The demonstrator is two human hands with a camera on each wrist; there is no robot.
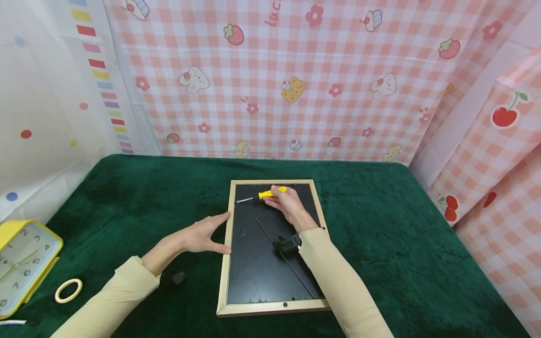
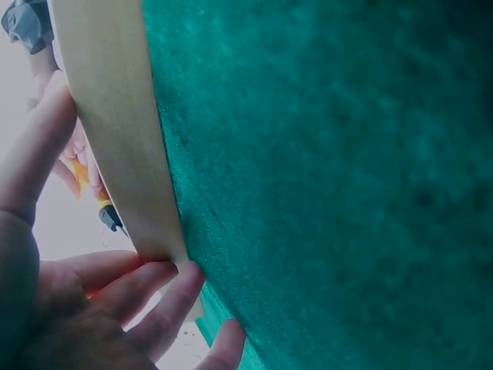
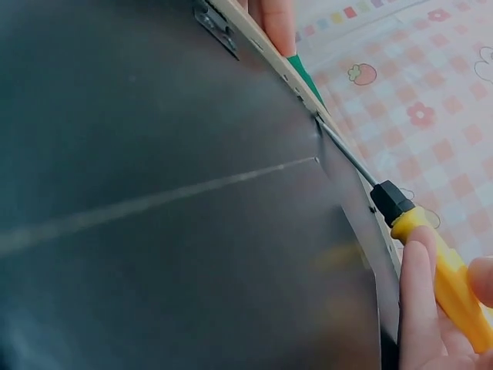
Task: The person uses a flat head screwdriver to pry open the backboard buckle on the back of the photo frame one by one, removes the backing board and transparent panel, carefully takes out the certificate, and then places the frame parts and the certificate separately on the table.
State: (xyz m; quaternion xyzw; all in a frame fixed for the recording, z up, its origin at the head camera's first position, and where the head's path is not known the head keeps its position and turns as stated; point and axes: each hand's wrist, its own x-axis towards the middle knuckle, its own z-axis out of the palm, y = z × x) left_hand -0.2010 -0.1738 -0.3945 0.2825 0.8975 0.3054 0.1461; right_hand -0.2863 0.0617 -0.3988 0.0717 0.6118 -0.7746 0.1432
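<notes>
A picture frame (image 1: 253, 309) with a pale wooden rim lies face down, its black backing board (image 1: 249, 263) upward. My right hand (image 1: 289, 206) holds a screwdriver (image 1: 270, 193) by its yellow handle, over the upper part of the board. The right wrist view shows the screwdriver's (image 3: 350, 154) shaft reaching the rim's inner edge, where small metal tabs sit. My left hand (image 1: 200, 236) rests against the frame's left side, fingers and thumb spread apart. In the left wrist view its fingertips (image 2: 189, 277) touch the wooden side (image 2: 115, 116).
A dark green cloth (image 1: 380, 263) covers the table. At the left are a yellow clock (image 1: 29, 263), a pale ring (image 1: 68, 291) and a white strip (image 1: 12, 322). A small dark object (image 1: 179, 278) lies beside my left forearm. Patterned curtains (image 1: 270, 94) hang behind.
</notes>
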